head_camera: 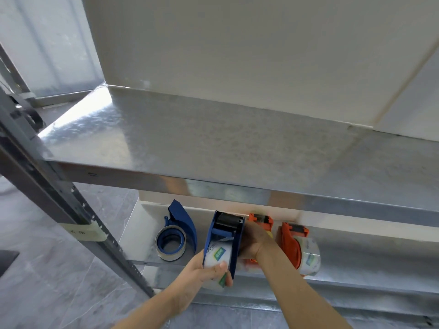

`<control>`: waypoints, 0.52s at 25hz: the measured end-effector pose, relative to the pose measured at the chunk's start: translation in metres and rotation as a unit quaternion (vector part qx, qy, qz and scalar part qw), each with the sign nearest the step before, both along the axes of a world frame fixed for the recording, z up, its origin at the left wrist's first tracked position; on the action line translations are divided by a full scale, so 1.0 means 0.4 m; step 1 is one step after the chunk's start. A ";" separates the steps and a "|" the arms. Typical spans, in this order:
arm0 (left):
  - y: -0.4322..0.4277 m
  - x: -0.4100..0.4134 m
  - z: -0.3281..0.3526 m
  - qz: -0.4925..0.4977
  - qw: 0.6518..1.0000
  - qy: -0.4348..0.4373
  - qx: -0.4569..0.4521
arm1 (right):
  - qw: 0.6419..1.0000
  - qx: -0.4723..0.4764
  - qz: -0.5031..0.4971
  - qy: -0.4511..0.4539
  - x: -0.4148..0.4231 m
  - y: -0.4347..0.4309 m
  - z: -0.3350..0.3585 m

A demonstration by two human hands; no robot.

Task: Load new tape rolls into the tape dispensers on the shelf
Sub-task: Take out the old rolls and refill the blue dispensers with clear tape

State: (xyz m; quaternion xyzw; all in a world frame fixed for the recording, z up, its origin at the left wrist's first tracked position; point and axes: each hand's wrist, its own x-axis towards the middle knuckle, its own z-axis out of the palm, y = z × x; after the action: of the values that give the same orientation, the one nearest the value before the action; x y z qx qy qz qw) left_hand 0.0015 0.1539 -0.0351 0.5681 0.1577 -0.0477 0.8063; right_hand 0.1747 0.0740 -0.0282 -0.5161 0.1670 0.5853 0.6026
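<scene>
We find the blue dispenser point(228, 230) at the lower shelf point(356, 260), held between both hands. The left hand point(204, 274) grips the tape roll point(217, 255) seated in it, with the thumb pressed on the roll's face and the fingers curled beneath. The right hand point(255, 241) clasps the dispenser's right side, its fingers wrapping out of sight. A second blue dispenser point(183, 224) lies to the left, and an orange dispenser point(291, 245) to the right.

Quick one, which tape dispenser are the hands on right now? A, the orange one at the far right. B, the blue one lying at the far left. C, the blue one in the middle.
C: the left hand grips the tape roll sitting in the middle blue dispenser, and the right hand holds that dispenser's side.
</scene>
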 end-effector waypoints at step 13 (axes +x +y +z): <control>-0.009 0.083 -0.022 0.054 0.993 0.103 0.000 | 0.982 0.036 -0.170 -0.078 -0.057 -0.003 -0.154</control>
State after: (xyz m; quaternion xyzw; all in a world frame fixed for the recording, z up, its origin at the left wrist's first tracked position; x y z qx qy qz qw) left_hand 0.0348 0.1504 -0.0438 0.5508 0.2704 -0.0618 0.7872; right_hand 0.1520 0.0726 -0.0897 -0.5021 0.1839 0.4377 0.7229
